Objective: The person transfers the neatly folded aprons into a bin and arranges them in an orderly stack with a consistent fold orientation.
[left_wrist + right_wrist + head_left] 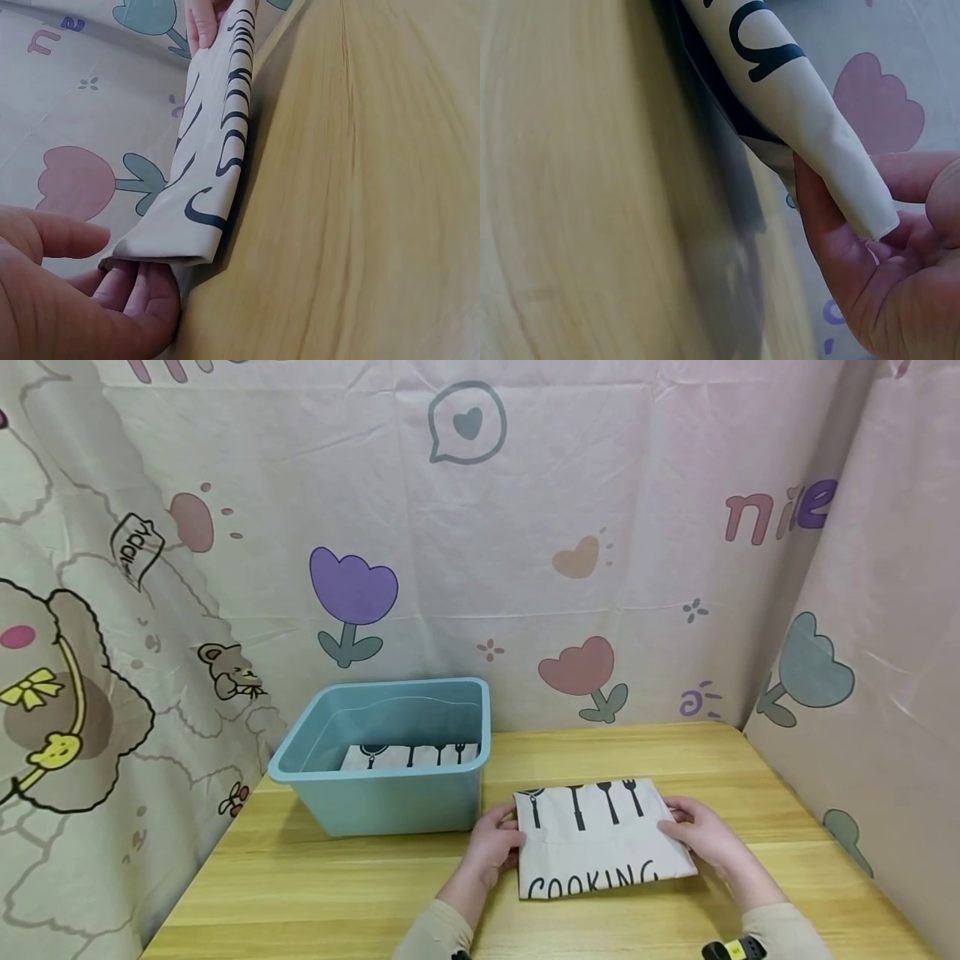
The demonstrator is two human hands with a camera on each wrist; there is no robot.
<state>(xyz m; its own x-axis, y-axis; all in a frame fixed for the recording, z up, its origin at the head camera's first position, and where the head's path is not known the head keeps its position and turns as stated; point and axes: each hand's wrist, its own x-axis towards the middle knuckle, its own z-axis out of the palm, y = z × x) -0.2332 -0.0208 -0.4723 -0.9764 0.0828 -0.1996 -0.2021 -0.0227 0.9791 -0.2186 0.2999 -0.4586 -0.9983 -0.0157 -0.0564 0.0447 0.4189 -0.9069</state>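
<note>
On the bench [315,885], at 3 o'clock from the blue bin [390,793], lies the folded cloth [600,839]; left hand [495,843] and right hand [701,835] fingers pinch its side edges.

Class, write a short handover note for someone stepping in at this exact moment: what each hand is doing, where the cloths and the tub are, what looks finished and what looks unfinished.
Left hand: grips the left edge of the folded cloth, thumb on top, fingers beneath.
Right hand: grips the right edge the same way.
The cloth, printed with utensils and the word COOKING, is at the wooden table, right of the blue tub; the wrist views show its edges lifted.
Done: a second cloth with the same print already lies inside the tub.
Left, probably: the held cloth is folded but not yet in the tub.
</note>
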